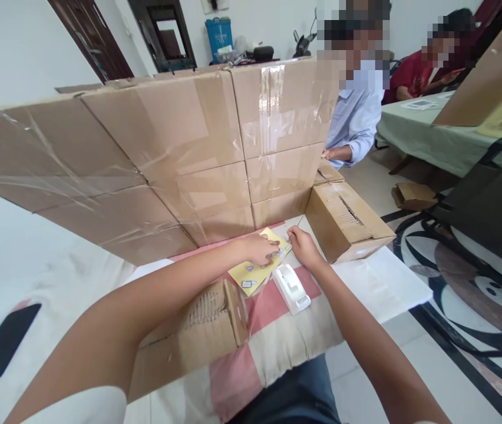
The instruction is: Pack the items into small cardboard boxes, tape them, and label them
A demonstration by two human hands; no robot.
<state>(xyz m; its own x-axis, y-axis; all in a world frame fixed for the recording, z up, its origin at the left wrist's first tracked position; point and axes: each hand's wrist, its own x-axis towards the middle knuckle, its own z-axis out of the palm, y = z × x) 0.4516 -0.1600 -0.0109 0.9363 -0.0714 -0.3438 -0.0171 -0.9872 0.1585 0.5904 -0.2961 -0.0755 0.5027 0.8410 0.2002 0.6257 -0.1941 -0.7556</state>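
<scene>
A yellow sheet (255,275) with several small pictures on it lies on the pink and white checked cloth (273,306). My left hand (260,249) rests on the sheet, fingers stretched out across its surface. Close to the sheet's right edge, my right hand (303,246) is closed with the fingertips pinched together. Whatever they hold, if anything, is too small to make out. A white tape dispenser (292,288) sits just below the sheet, between my two forearms.
A tall cardboard panel (198,147) stands behind the sheet. Cardboard boxes flank the space, one at right (348,218) and one under my left forearm (207,318). Beyond the panel stands a person in a light blue shirt (357,123); another in red (410,76) sits farther back.
</scene>
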